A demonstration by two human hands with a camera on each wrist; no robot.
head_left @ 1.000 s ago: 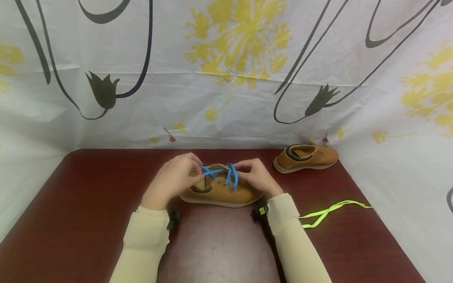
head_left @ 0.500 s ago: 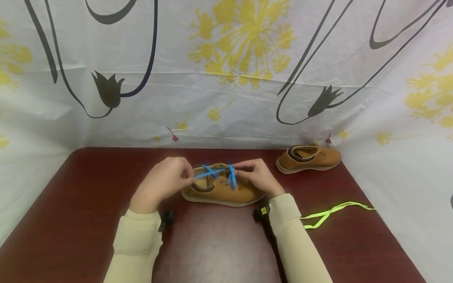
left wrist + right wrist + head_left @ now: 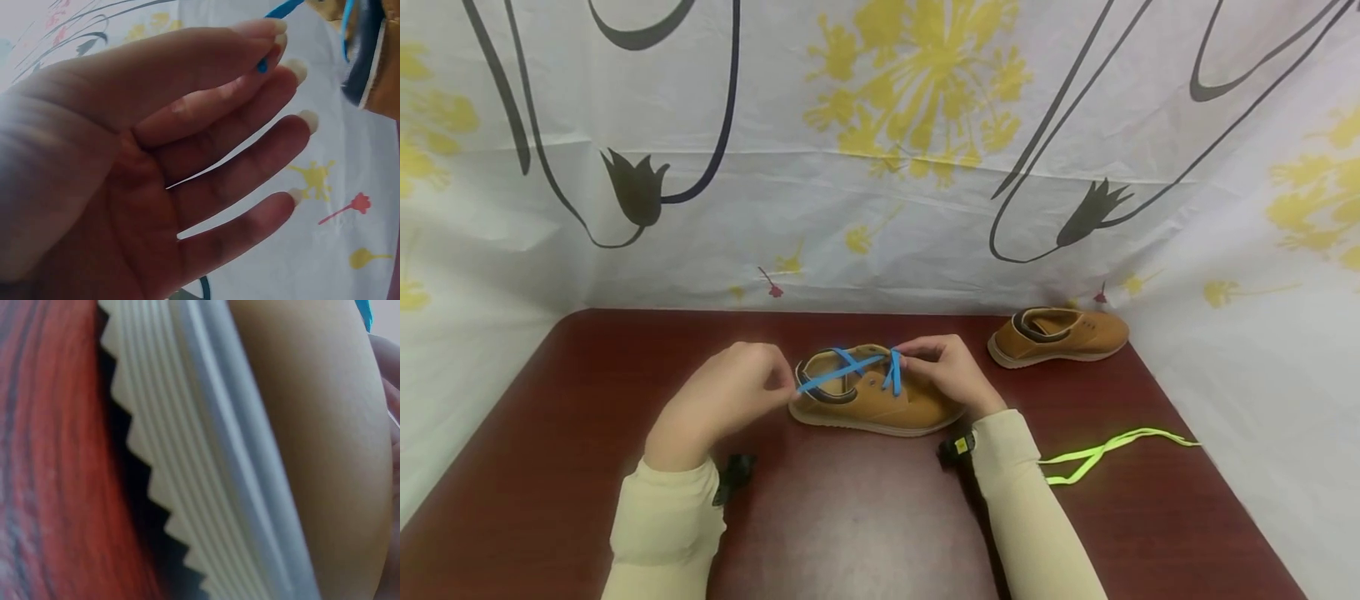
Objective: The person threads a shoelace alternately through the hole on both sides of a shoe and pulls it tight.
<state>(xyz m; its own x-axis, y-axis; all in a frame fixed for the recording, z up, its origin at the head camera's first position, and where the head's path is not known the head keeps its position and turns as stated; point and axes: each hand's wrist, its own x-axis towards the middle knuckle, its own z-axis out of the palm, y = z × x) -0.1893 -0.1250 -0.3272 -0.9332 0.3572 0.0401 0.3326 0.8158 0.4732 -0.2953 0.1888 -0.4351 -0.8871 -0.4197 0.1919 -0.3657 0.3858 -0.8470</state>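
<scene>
A tan shoe stands on the table, toe to the right, with a blue shoelace through its eyelets. My left hand, left of the heel, pinches one lace end between thumb and index finger; that stretch runs straight across the shoe opening. In the left wrist view a bit of the blue lace pokes out from the fingertips, the other fingers spread below. My right hand pinches the lace near the front eyelets, a short blue loop hanging there. The right wrist view shows the ridged sole close up; its fingertips are hidden.
A matching tan shoe without laces sits at the back right. A yellow-green shoelace lies on the dark red table, partly behind the right sleeve. A patterned white cloth hangs behind the table.
My left hand has moved left and toward me, drawing the lace out longer and straight over the shoe opening. The loop near my right hand has narrowed; that hand has hardly moved.
</scene>
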